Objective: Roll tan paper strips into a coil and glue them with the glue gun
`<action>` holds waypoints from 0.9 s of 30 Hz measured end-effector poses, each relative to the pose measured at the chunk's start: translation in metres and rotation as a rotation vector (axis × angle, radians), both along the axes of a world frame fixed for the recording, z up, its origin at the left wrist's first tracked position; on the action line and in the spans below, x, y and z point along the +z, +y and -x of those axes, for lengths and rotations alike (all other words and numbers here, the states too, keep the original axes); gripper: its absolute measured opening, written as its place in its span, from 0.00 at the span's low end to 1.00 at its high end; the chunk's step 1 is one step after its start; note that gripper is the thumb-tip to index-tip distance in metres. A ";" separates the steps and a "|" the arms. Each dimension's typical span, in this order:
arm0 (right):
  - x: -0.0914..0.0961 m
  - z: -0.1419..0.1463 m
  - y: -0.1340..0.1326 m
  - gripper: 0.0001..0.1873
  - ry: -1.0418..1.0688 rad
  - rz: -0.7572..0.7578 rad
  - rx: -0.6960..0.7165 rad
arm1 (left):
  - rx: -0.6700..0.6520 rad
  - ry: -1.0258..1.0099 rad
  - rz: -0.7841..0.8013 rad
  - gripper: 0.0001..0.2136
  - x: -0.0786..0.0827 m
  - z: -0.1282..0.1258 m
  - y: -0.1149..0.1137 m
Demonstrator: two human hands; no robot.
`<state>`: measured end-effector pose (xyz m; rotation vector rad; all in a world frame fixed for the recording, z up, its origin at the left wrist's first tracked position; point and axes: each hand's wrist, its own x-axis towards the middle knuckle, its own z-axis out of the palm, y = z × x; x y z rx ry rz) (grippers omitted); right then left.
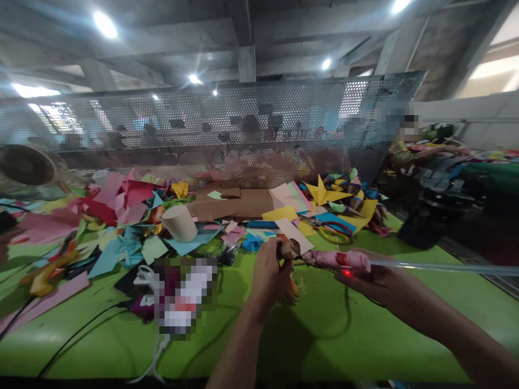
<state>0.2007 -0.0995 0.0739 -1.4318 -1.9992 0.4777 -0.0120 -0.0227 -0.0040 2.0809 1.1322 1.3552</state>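
Observation:
Fingers of my left hand (270,270) pinch a small brown craft piece (290,248). Orange-yellow fringe (292,292) hangs beneath it, partly behind that hand. My right hand (371,278) is wrapped round a pink hot glue gun (340,260) showing a lit red light. A long clear glue stick (441,266) sticks out of the gun's rear to the right. The gun's nozzle points left, close to the brown piece; whether they touch I cannot tell. Scissors (334,233) with yellow and red handles lie just beyond my hands.
Coloured paper scraps (121,197) cover the far left of the green table (227,346). A white paper roll (179,223), a power strip (194,292) and cables lie left. Brown cardboard (235,202) sits before a perforated metal screen (263,129). Another person (405,151) works at far right.

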 end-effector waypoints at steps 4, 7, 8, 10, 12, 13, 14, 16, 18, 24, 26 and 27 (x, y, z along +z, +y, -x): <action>0.000 -0.003 0.003 0.22 0.032 0.095 0.067 | 0.001 -0.005 0.011 0.14 -0.001 0.000 -0.001; 0.005 -0.002 0.002 0.22 0.044 0.090 0.045 | 0.001 -0.015 0.032 0.13 0.000 -0.001 -0.001; 0.006 -0.002 0.001 0.23 0.050 0.098 0.048 | -0.001 -0.020 0.037 0.13 0.001 -0.001 -0.001; 0.009 0.000 0.000 0.23 0.053 0.125 0.059 | -0.011 -0.034 0.051 0.12 0.003 0.000 -0.001; 0.010 0.001 -0.001 0.23 0.064 0.158 0.057 | -0.023 -0.055 0.078 0.12 0.004 0.000 -0.001; 0.010 0.001 -0.001 0.24 0.079 0.175 0.055 | -0.039 -0.074 0.101 0.12 0.004 0.000 -0.001; 0.009 0.002 -0.001 0.24 0.102 0.196 0.049 | -0.063 -0.102 0.129 0.12 0.004 0.000 -0.001; 0.008 0.003 -0.001 0.25 0.156 0.236 0.046 | -0.147 -0.189 0.190 0.14 0.002 -0.001 0.000; 0.007 0.004 -0.001 0.26 0.200 0.264 0.041 | -0.264 -0.297 0.245 0.14 0.000 -0.001 0.000; 0.001 0.006 0.001 0.26 0.274 0.222 0.017 | -0.522 -0.535 0.457 0.15 0.000 -0.003 -0.004; 0.000 0.006 0.001 0.25 0.294 0.200 0.011 | -0.569 -0.571 0.518 0.15 0.001 -0.003 -0.006; 0.000 0.007 0.001 0.24 0.301 0.193 0.012 | -0.582 -0.578 0.534 0.15 0.001 -0.003 -0.007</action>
